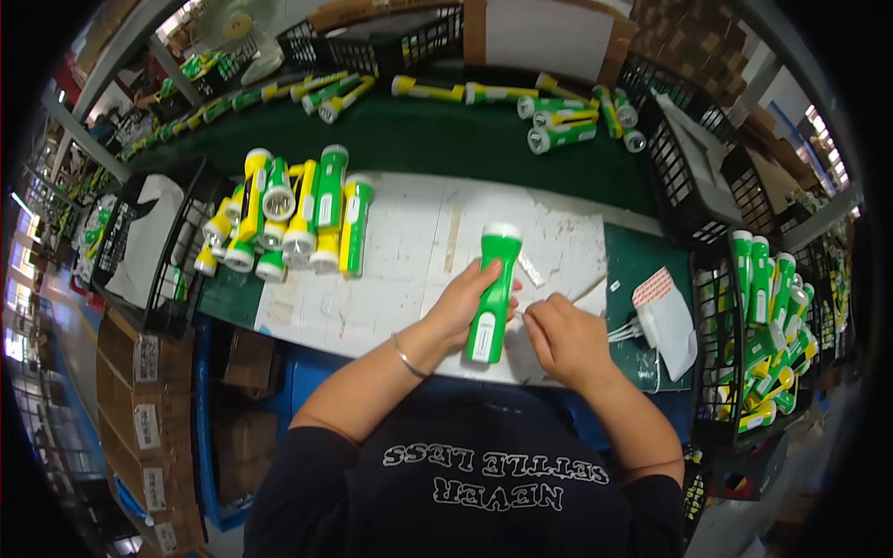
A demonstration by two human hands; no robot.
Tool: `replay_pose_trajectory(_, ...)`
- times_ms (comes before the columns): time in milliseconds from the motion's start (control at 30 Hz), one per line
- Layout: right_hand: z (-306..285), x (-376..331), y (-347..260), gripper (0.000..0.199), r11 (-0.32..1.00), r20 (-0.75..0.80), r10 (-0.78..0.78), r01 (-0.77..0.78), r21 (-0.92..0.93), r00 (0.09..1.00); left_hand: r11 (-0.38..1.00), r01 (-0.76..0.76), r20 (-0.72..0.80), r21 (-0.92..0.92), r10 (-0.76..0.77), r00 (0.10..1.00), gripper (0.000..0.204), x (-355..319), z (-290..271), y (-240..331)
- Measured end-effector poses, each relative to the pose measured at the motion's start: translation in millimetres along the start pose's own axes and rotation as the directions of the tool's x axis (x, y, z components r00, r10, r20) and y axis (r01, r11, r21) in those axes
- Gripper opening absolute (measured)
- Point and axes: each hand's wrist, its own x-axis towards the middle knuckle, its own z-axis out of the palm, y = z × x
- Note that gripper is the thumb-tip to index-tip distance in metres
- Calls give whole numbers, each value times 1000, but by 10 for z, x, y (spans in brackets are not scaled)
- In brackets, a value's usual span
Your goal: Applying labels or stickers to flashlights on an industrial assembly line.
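Observation:
My left hand (462,299) grips a green flashlight (494,290) with a white head, holding it flat on the white work mat (400,260). My right hand (563,337) sits just right of the flashlight's lower body, fingers pinched together on something small and white that I cannot make out. A bracelet circles my left wrist.
A pile of green and yellow flashlights (288,221) lies at the mat's left. More flashlights (558,116) are strewn on the green table at the back. A black crate (758,335) at the right holds upright flashlights. White bags (668,321) lie right of the mat. Another black crate (153,246) stands at the left.

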Motion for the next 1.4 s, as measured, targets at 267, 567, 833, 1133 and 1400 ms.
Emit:
replay_pose_trajectory(267, 240, 56, -5, 14, 957, -4, -238, 233, -172, 971, 940, -192, 96, 283, 172, 981, 39, -6, -6, -94)
replay_pose_trajectory(567, 238, -253, -191, 22, 869, 21, -480, 472, 148, 877, 976, -202, -20, 87, 204, 979, 39, -3, -106, 174)
replay_pose_trajectory(833, 361, 168, 74, 36, 831, -94, 220, -135, 540, 971, 911, -206, 66, 359, 195, 979, 37, -84, -59, 55)
replay_pose_trajectory(1133, -206, 420, 214, 43, 712, 314, 330, -453, 536, 890, 204, -442, 347, 874, 376, 859, 50, -280, -67, 102)
replay_pose_trajectory(1400, -198, 216, 498, 66, 570, 450, 226, -492, 657, 864, -326, -234, 322, 916, 250, 913, 40, -531, -322, 455)
